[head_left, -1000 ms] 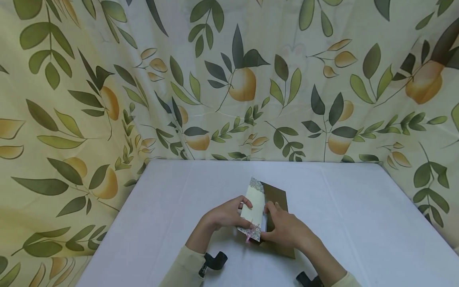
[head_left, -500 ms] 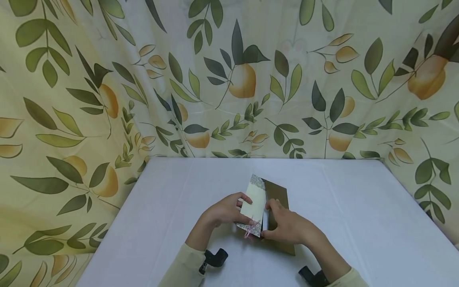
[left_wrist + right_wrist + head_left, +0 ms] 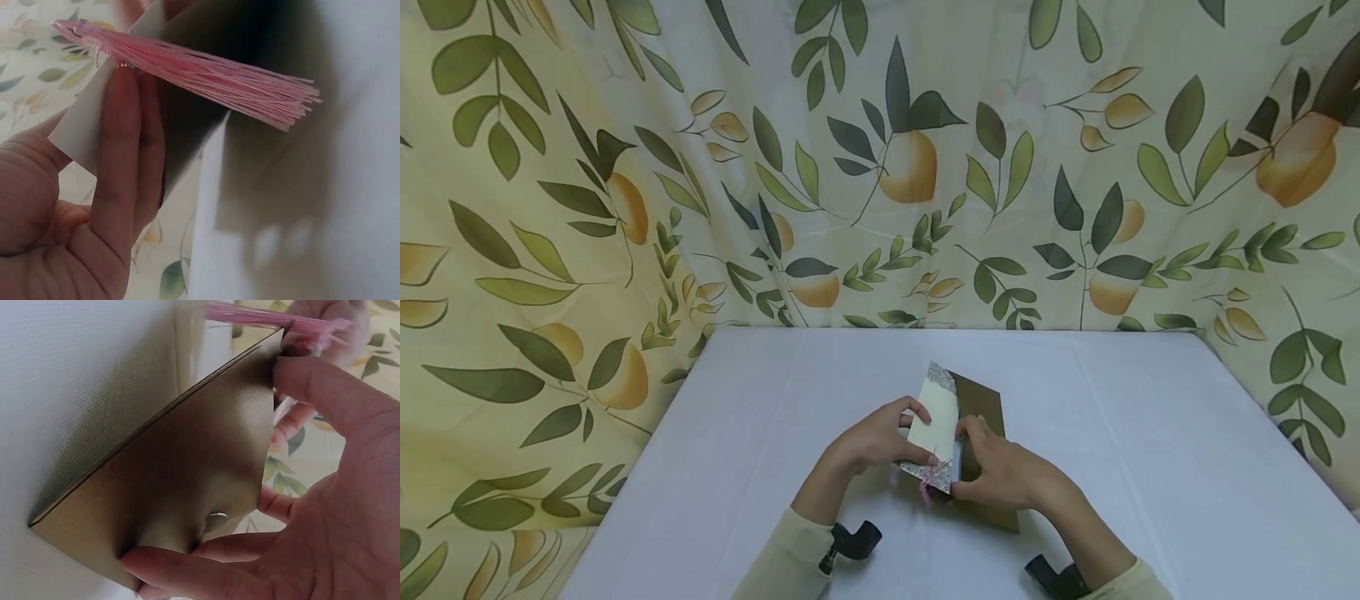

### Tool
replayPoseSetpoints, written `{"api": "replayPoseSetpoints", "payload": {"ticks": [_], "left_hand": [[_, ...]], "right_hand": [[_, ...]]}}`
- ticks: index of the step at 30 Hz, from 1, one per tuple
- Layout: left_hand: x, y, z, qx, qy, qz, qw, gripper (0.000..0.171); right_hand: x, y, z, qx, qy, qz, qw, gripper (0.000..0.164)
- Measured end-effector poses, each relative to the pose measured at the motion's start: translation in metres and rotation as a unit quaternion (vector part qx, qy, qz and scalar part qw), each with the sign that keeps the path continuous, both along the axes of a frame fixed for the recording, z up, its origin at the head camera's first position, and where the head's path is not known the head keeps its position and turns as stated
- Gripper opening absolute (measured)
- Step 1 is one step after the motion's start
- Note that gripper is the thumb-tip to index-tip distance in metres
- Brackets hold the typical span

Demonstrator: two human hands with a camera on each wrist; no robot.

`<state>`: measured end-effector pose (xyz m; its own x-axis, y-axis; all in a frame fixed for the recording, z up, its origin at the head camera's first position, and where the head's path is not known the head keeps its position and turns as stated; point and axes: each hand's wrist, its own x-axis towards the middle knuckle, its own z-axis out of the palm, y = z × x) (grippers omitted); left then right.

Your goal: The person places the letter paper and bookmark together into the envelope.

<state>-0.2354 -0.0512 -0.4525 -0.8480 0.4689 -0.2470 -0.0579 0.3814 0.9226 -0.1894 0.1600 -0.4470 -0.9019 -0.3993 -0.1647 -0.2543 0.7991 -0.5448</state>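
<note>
Brown envelope (image 3: 985,417) flat on white surface (image 3: 1150,433), right hand (image 3: 1007,479) pinching its edge | left hand (image 3: 872,442) gripping cream card (image 3: 934,425), seemingly half-inserted | pink tassel (image 3: 206,69) could snag the opening, buckling card

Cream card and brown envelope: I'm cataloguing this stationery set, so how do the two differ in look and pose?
The cream card is pale, with a patterned band at each end and a pink tassel; the brown envelope is plain and dark. The card, gripped by the left hand, overlaps the envelope's left edge; the envelope lies against the white table under the right hand. Both are flat paper rectangles.
</note>
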Motion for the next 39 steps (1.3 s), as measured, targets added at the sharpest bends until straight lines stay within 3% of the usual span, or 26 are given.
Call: {"api": "replayPoseSetpoints", "payload": {"ticks": [18,27,31,35,39], "left_hand": [[-0.0007,0.0018,-0.0036,-0.026,0.016,0.018,0.9994,0.050],[0.0040,0.0084,-0.0044,-0.086,0.103,0.015,0.9908,0.052],[0.0037,0.0064,-0.0032,-0.104,0.118,0.001,0.9875,0.052],[0.0034,0.0037,-0.0013,-0.095,0.116,-0.011,0.9886,0.051],[0.0033,0.0051,-0.0022,-0.057,0.112,-0.023,0.9917,0.050]], "right_hand": [[-0.0014,0.0059,0.0034,-0.005,-0.031,0.018,0.999,0.086],[-0.0019,0.0054,0.0022,-0.003,-0.021,0.021,1.000,0.087],[-0.0018,0.0068,0.0016,-0.007,-0.016,0.030,0.999,0.089],[-0.0021,0.0072,0.0012,-0.010,-0.012,0.034,0.999,0.090],[-0.0021,0.0070,0.0019,-0.013,-0.013,0.035,0.999,0.090]]}}
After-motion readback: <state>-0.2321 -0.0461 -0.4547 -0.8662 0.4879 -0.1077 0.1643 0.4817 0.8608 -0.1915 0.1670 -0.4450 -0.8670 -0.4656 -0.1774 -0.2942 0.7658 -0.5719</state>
